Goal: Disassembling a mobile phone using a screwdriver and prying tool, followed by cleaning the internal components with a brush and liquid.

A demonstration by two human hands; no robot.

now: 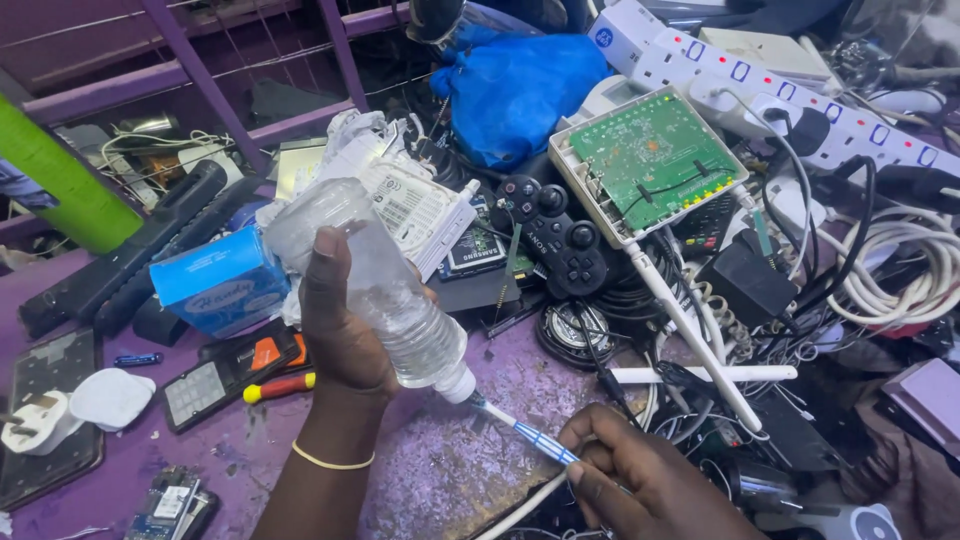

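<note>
1. The left hand (340, 320) is wrapped around a clear plastic bottle (375, 280), thumb up along its side; the bottle is tilted, its white nozzle pointing down and to the right, near the middle of the scene above the purple bench (440, 470).
2. The right hand (650, 480), at the near right, pinches a thin brush (530, 435) with a blue-striped ferrule and a white handle; the brush tip sits just at the bottle's nozzle, touching or nearly so; I cannot tell which.
3. A thin yellow band circles the left wrist.
4. Left of the bottle lies a blue box (220, 280); nearer and left of the hand lie an orange and black meter (235, 370) and a red and yellow screwdriver (280, 385); further left sits a white plug (35, 420) on a dark slab.
5. Behind the bottle is a white router casing (415, 205); to its right lies a black game controller (555, 235).
6. Far right of that stands an opened white case with a green circuit board (650, 155); a white power strip (770, 85) runs along the far right, with tangled black and white cables below it.
7. A blue plastic bag (515, 85) lies at the far middle.
</note>
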